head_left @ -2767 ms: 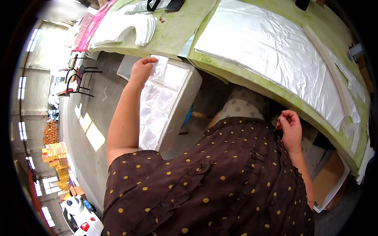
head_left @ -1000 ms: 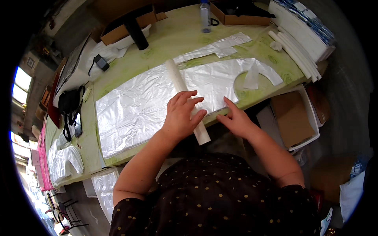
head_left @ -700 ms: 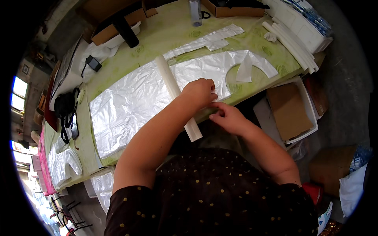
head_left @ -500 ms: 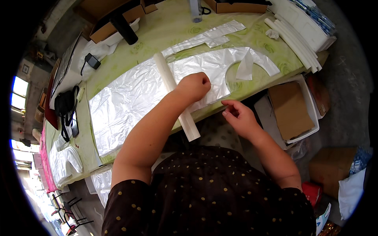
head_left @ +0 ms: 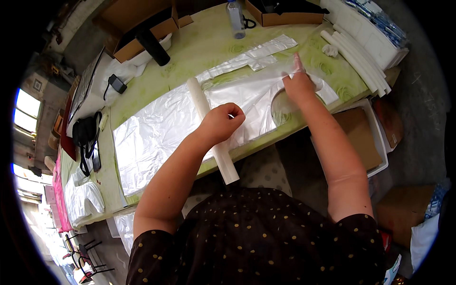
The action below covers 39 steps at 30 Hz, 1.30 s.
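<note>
on the green table (head_left: 209, 42), left hand (head_left: 219, 124) curls on the white roll (head_left: 211, 129); right hand (head_left: 298, 84) presses plastic sheet (head_left: 161, 128) flat.

clear plastic sheet (head_left: 190, 118) | flat on table; white roll (head_left: 209, 128) | lying across it

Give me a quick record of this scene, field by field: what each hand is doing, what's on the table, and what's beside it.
Left hand: left hand curled on the white roll, which lies across the clear plastic sheet
Right hand: right hand flat, fingers spread, pressing the sheet's cut-out end
Table: green patterned table, sheet spread along it
Also on table: clear bottle, cardboard boxes, white tubes at the right end
Beside table: white bin holding cardboard on the floor
</note>
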Each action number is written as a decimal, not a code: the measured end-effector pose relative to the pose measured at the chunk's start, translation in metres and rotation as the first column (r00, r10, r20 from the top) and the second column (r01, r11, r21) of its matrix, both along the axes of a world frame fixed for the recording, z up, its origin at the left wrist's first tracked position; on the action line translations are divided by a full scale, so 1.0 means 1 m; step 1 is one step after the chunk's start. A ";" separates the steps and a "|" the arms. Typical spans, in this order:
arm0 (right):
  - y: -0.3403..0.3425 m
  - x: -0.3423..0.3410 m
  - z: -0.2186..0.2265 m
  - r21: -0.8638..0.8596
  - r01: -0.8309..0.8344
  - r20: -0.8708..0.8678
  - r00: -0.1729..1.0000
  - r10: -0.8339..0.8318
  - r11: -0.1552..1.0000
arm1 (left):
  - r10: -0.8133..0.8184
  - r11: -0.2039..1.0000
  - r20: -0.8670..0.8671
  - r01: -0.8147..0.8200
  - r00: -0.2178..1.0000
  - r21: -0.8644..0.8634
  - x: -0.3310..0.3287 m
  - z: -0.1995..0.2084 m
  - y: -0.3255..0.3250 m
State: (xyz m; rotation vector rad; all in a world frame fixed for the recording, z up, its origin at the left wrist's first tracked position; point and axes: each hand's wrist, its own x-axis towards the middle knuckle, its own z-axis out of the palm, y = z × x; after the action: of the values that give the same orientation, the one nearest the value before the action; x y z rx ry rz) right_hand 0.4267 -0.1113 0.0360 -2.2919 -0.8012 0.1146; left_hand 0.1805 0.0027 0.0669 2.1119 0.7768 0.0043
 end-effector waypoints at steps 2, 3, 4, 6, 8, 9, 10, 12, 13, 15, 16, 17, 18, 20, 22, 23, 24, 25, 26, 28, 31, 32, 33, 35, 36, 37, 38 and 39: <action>-0.004 0.002 0.009 -0.069 -0.049 0.147 0.987 0.059 0.996 | 0.026 0.995 0.121 -0.014 0.992 -0.100 0.007 -0.002 0.003; -0.004 -0.003 0.010 -0.157 -0.098 0.244 0.960 0.135 0.983 | 0.080 0.990 0.236 -0.050 0.969 -0.134 0.018 -0.003 -0.002; -0.007 -0.015 0.011 -0.124 -0.230 0.283 0.924 0.256 0.965 | 0.137 0.981 0.348 -0.079 0.928 -0.176 0.031 -0.005 -0.007; -0.013 -0.049 0.014 -0.077 -0.494 0.365 0.794 0.486 0.866 | 0.313 0.854 0.341 -0.105 0.886 -0.510 0.054 0.008 -0.011; -0.008 -0.068 0.016 -0.243 -0.501 0.150 0.826 0.543 0.830 | 0.462 0.644 0.320 -0.065 0.827 -0.762 0.066 0.014 -0.013; -0.012 -0.073 0.023 -0.203 -0.477 0.078 0.863 0.500 0.855 | 0.483 0.608 0.321 -0.049 0.815 -0.792 0.067 0.011 -0.010; -0.013 -0.070 0.023 -0.182 -0.436 0.084 0.886 0.456 0.881 | 0.495 0.640 0.321 -0.089 0.807 -0.763 0.065 0.009 -0.008; -0.015 -0.053 0.018 -0.133 -0.364 0.088 0.922 0.377 0.922 | 0.529 0.694 0.320 -0.184 0.786 -0.696 0.050 0.005 0.004; -0.016 -0.036 0.010 -0.017 -0.342 0.023 0.939 0.342 0.940 | 0.556 0.662 0.315 -0.180 0.769 -0.728 0.038 0.004 0.013; -0.026 0.033 -0.046 0.139 -0.193 0.050 0.981 0.188 0.971 | 0.642 0.599 0.384 -0.121 0.663 -0.792 0.011 0.018 0.028; -0.035 0.045 -0.040 0.186 -0.022 -0.251 0.966 0.069 0.982 | 0.674 0.604 0.439 -0.099 0.594 -0.791 -0.015 0.028 0.040; -0.048 0.056 -0.032 0.177 0.163 -0.531 0.846 -0.046 0.971 | 0.693 0.633 0.496 -0.111 0.523 -0.766 -0.040 0.035 0.053; -0.064 0.069 -0.035 0.246 0.212 -0.532 0.845 -0.052 0.946 | 0.724 0.642 0.526 -0.157 0.446 -0.751 -0.065 0.034 0.070; -0.088 0.063 -0.020 0.373 0.327 -0.640 0.768 -0.014 0.868 | 0.790 0.604 0.507 -0.299 0.343 -0.739 -0.118 0.032 0.093; -0.093 0.056 -0.006 0.387 0.383 -0.690 0.723 -0.011 0.839 | 0.846 0.532 0.431 -0.427 0.315 -0.732 -0.162 0.022 0.103; -0.095 0.052 -0.003 0.390 0.378 -0.700 0.714 0.004 0.840 | 0.859 0.508 0.398 -0.438 0.323 -0.742 -0.172 0.013 0.102; -0.097 0.048 0.002 0.393 0.375 -0.710 0.704 0.018 0.839 | 0.869 0.487 0.365 -0.448 0.333 -0.750 -0.178 0.007 0.100; -0.093 0.040 0.012 0.424 0.329 -0.717 0.691 0.090 0.844 | 0.853 0.503 0.353 -0.424 0.384 -0.753 -0.175 0.006 0.089; -0.086 0.025 0.026 0.453 0.289 -0.718 0.679 0.153 0.844 | 0.831 0.518 0.341 -0.391 0.439 -0.761 -0.162 0.006 0.076; -0.069 -0.012 0.050 0.520 0.146 -0.701 0.636 0.323 0.842 | 0.729 0.555 0.326 -0.242 0.602 -0.796 -0.131 0.007 0.047; -0.043 -0.082 0.066 0.663 -0.224 -0.587 0.437 0.681 0.715 | 0.491 0.534 0.406 0.102 0.770 -0.840 -0.080 0.017 -0.006; -0.039 -0.113 0.071 0.638 -0.383 -0.528 0.414 0.741 0.668 | 0.488 0.436 0.437 0.222 0.756 -0.872 -0.066 0.019 -0.018; -0.039 -0.140 0.080 0.532 -0.549 -0.513 0.397 0.761 0.645 | 0.465 0.442 0.471 0.264 0.750 -0.857 -0.057 0.020 -0.025; -0.041 -0.177 0.072 0.614 -0.607 -0.221 0.482 0.848 0.505 | 0.464 0.391 0.492 0.329 0.737 -0.860 -0.057 0.028 -0.028; -0.047 -0.187 0.080 0.575 -0.598 -0.205 0.556 0.806 0.559 | 0.495 0.466 0.459 0.220 0.738 -0.857 -0.065 0.030 -0.025; -0.052 -0.190 0.078 0.555 -0.593 -0.259 0.544 0.798 0.584 | 0.529 0.536 0.432 0.108 0.730 -0.838 -0.078 0.032 -0.019; -0.060 -0.186 0.076 0.537 -0.585 -0.313 0.532 0.787 0.608 | 0.563 0.594 0.405 -0.011 0.720 -0.805 -0.092 0.034 -0.010; -0.067 -0.182 0.074 0.516 -0.578 -0.366 0.518 0.773 0.632 | 0.593 0.606 0.410 -0.050 0.693 -0.794 -0.112 0.028 0.009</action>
State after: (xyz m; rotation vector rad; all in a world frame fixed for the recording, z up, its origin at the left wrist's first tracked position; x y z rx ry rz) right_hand 0.2444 -0.1783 0.1096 -1.3504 -1.2467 0.9153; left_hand 0.0685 0.0122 0.0948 1.0060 0.5927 0.5338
